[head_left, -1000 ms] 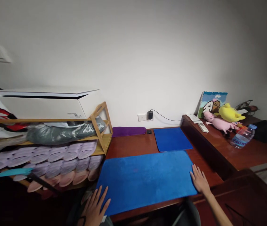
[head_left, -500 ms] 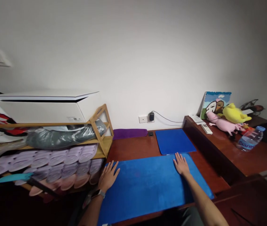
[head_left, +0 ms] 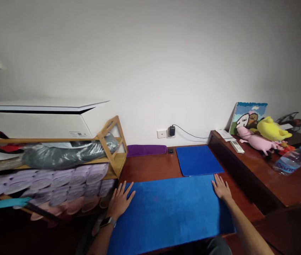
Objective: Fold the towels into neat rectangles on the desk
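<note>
Large blue mat (head_left: 170, 209) spread flat across near part of dark wooden tabletop (head_left: 150, 166), front edge overhanging toward viewer. Left hand (head_left: 120, 200) laid palm down at far left corner of mat, fingers spread, nothing pinched; watch (head_left: 107, 222) on that wrist. Right hand (head_left: 221, 187) laid palm down at far right corner, fingers likewise spread and flat on pile. Mat surface between hands smooth, no visible folds or curled edge: laying-out judged essentially complete, with only pressing down and squaring of corners apparently left.

Smaller blue mat (head_left: 197, 160) lying just beyond, near edge almost meeting large mat. Folded purple cloth (head_left: 146, 150) against wall, below wall socket with charger (head_left: 172, 130). At left, wooden rack (head_left: 111, 148) carrying rows of pale lilac slippers (head_left: 60, 180), bagged grey bundle (head_left: 68, 152) and white box (head_left: 41, 118) on top. At right, raised ledge (head_left: 248, 166) holding pink plush toy (head_left: 259, 141), yellow plush toy (head_left: 272, 129), small picture (head_left: 248, 115), remote control (head_left: 237, 146) and water bottle (head_left: 290, 161) lying on its side.
</note>
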Demonstrator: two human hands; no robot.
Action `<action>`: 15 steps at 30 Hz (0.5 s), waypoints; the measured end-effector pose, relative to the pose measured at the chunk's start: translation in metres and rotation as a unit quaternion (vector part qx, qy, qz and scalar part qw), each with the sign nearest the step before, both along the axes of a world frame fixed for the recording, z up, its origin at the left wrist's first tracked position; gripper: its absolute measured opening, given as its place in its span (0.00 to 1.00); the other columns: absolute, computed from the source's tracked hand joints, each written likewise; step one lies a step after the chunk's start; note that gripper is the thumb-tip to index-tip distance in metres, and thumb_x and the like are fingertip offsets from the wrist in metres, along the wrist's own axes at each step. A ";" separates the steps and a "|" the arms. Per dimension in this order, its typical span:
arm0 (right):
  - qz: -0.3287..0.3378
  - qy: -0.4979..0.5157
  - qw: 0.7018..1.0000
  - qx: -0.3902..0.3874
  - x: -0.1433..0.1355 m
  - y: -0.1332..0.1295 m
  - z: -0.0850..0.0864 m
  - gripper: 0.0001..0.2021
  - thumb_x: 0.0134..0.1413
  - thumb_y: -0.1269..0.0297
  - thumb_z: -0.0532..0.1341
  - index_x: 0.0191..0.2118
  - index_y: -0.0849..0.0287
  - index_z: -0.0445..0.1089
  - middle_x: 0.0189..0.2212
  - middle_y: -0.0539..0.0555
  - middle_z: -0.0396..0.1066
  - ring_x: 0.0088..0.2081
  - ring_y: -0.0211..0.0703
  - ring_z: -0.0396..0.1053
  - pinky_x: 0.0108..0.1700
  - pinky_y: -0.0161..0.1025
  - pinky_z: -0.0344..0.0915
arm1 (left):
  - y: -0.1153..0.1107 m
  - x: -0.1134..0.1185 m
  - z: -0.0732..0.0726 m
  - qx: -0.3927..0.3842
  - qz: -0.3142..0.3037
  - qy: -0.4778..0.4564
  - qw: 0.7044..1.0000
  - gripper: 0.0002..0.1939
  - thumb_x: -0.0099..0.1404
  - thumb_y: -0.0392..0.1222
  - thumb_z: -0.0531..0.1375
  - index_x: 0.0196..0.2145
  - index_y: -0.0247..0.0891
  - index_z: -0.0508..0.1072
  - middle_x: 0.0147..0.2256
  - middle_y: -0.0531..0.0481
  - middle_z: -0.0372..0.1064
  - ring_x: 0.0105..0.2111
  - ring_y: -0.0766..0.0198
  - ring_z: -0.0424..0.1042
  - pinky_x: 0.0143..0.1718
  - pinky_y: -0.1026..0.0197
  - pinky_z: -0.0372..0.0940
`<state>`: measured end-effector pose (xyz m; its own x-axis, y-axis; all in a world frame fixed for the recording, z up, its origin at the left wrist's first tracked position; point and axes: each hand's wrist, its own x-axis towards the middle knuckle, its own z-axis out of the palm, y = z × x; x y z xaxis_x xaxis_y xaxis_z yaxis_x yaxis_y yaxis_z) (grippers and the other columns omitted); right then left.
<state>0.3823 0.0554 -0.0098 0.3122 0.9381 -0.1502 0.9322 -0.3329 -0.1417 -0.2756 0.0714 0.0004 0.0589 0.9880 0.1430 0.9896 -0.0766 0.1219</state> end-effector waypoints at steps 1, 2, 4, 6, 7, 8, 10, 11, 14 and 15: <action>-0.002 0.002 1.000 -0.003 0.000 0.000 0.001 0.38 0.75 0.46 0.36 0.82 0.55 0.38 0.82 0.50 0.37 0.81 0.49 0.37 0.80 0.56 0.36 | 0.000 0.001 0.001 0.001 0.001 -0.001 1.000 0.36 0.77 0.65 0.46 0.75 0.48 0.63 0.77 0.37 0.53 0.77 0.39 0.53 0.75 0.31 0.51; -0.004 0.004 1.000 -0.006 0.000 0.000 0.002 0.37 0.75 0.46 0.36 0.82 0.55 0.38 0.82 0.49 0.36 0.81 0.48 0.36 0.80 0.56 0.35 | -0.001 0.001 0.002 0.001 0.002 -0.002 1.000 0.36 0.77 0.65 0.46 0.75 0.48 0.63 0.77 0.37 0.53 0.77 0.39 0.53 0.74 0.31 0.51; -0.006 0.009 1.000 -0.014 0.001 0.000 0.004 0.37 0.75 0.46 0.36 0.82 0.54 0.38 0.82 0.48 0.37 0.81 0.47 0.35 0.80 0.55 0.35 | -0.001 0.002 0.003 0.000 0.004 -0.002 1.000 0.37 0.77 0.65 0.46 0.75 0.48 0.63 0.77 0.37 0.54 0.77 0.38 0.52 0.74 0.32 0.52; -0.007 0.015 1.000 -0.021 0.002 0.001 0.006 0.37 0.75 0.45 0.37 0.82 0.53 0.39 0.82 0.49 0.37 0.81 0.46 0.36 0.80 0.55 0.35 | -0.001 0.003 0.002 0.000 0.004 -0.002 1.000 0.37 0.77 0.66 0.46 0.75 0.48 0.63 0.77 0.37 0.54 0.77 0.37 0.52 0.74 0.31 0.53; -0.007 0.019 1.000 -0.023 0.002 0.001 0.007 0.37 0.75 0.45 0.38 0.82 0.52 0.39 0.82 0.49 0.38 0.81 0.46 0.36 0.80 0.55 0.36 | -0.001 0.002 0.001 -0.001 0.004 -0.002 1.000 0.38 0.77 0.67 0.45 0.75 0.48 0.63 0.77 0.37 0.54 0.77 0.37 0.52 0.73 0.31 0.53; -0.007 0.024 0.999 -0.024 0.003 0.002 0.008 0.37 0.75 0.46 0.38 0.82 0.51 0.40 0.82 0.49 0.39 0.81 0.46 0.37 0.80 0.55 0.36 | 0.000 0.002 0.001 -0.003 0.004 -0.001 1.000 0.38 0.77 0.67 0.45 0.75 0.48 0.63 0.77 0.37 0.54 0.77 0.36 0.52 0.73 0.30 0.53; -0.006 0.040 0.999 -0.020 0.005 0.004 0.011 0.36 0.75 0.46 0.39 0.82 0.49 0.44 0.82 0.50 0.40 0.81 0.47 0.38 0.80 0.56 0.36 | 0.001 0.000 0.001 -0.017 0.005 0.000 1.000 0.39 0.76 0.68 0.44 0.75 0.48 0.62 0.77 0.36 0.54 0.77 0.35 0.52 0.73 0.29 0.52; -0.009 0.058 0.998 -0.014 0.007 0.006 0.012 0.35 0.75 0.46 0.40 0.81 0.49 0.46 0.82 0.50 0.42 0.81 0.47 0.40 0.80 0.57 0.37 | 0.002 0.000 0.003 -0.027 0.009 0.001 1.000 0.39 0.76 0.68 0.43 0.75 0.48 0.62 0.77 0.36 0.54 0.77 0.35 0.52 0.73 0.28 0.52; -0.037 0.121 0.992 0.026 0.013 0.012 0.017 0.35 0.74 0.46 0.42 0.79 0.50 0.55 0.80 0.52 0.50 0.79 0.47 0.48 0.79 0.54 0.42 | 0.004 0.013 0.020 -0.026 0.028 0.006 0.999 0.40 0.76 0.66 0.42 0.74 0.45 0.65 0.76 0.35 0.58 0.76 0.34 0.54 0.72 0.26 0.50; -0.053 0.134 0.989 0.040 0.016 0.014 0.018 0.35 0.73 0.46 0.42 0.78 0.51 0.57 0.79 0.53 0.53 0.78 0.48 0.51 0.78 0.52 0.46 | 0.004 0.024 0.029 -0.009 0.029 0.003 1.000 0.39 0.76 0.63 0.42 0.73 0.42 0.67 0.75 0.35 0.60 0.75 0.34 0.55 0.72 0.26 0.50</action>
<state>0.3980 0.0692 0.0086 0.3681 0.9146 -0.1674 0.8182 -0.4042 -0.4089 -0.2512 0.0751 0.0293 0.0021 0.9922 0.1248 0.9930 -0.0168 0.1165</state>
